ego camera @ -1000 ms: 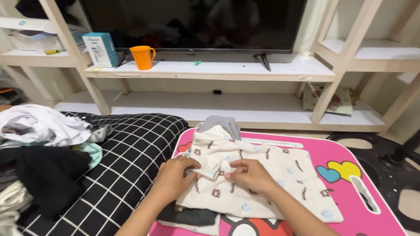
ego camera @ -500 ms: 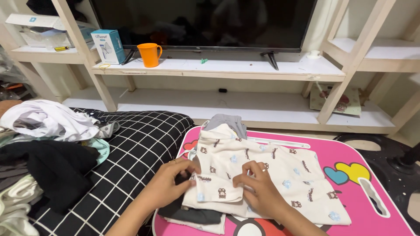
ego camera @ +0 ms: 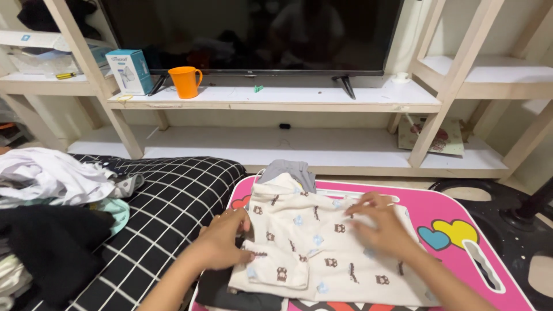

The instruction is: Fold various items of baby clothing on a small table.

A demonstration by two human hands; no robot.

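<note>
Hands work a cream printed garment point(ego camera: 322, 247) lying low in the frame's centre on a pink surface point(ego camera: 461, 210). The left hand point(ego camera: 224, 239), at lower left, has its grip closed on the garment's left edge, pinching a fold of cloth. The right hand point(ego camera: 383, 227), right of centre, lies flat with fingers spread, pressing the cloth and gripping nothing. A grey folded piece point(ego camera: 288, 171) peeks out above the garment. A black checked cover point(ego camera: 167, 196) spreads at left beside piled clothes point(ego camera: 52, 184); an orange cup point(ego camera: 185, 82) stands on the upper-left shelf point(ego camera: 299, 99).
</note>
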